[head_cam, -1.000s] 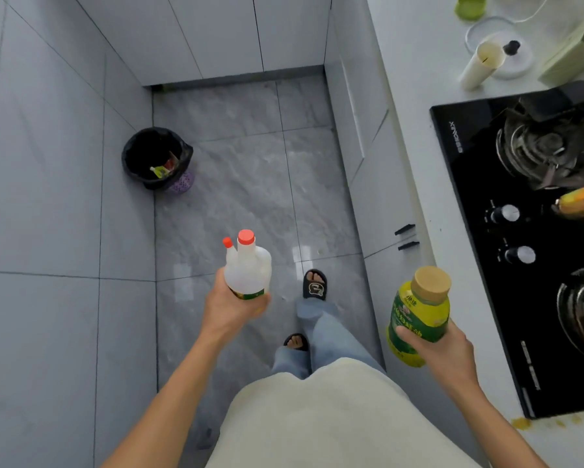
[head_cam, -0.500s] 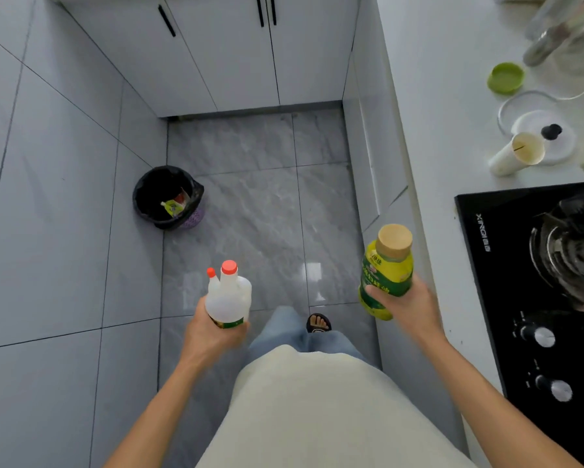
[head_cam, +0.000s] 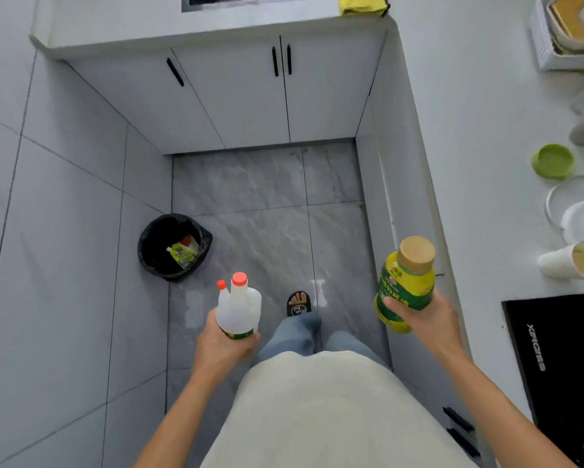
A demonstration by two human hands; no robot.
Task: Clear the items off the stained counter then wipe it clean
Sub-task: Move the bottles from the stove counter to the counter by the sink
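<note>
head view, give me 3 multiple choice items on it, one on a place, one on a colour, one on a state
1. Where is the black bin?
A. on the counter
B. on the floor by the tiled wall
C. inside a cupboard

2. What colour are the caps of the white bottle in the left hand?
A. red
B. blue
C. green

3. How does the paper cup on the counter lie?
A. upright
B. upside down
C. on its side

Answers:
1. B, it stands on the grey floor tiles next to the wall.
2. A, both the big cap and the small one are red.
3. C, its open mouth faces sideways, next to the hob. The right hand grips the yellow bottle.
</note>
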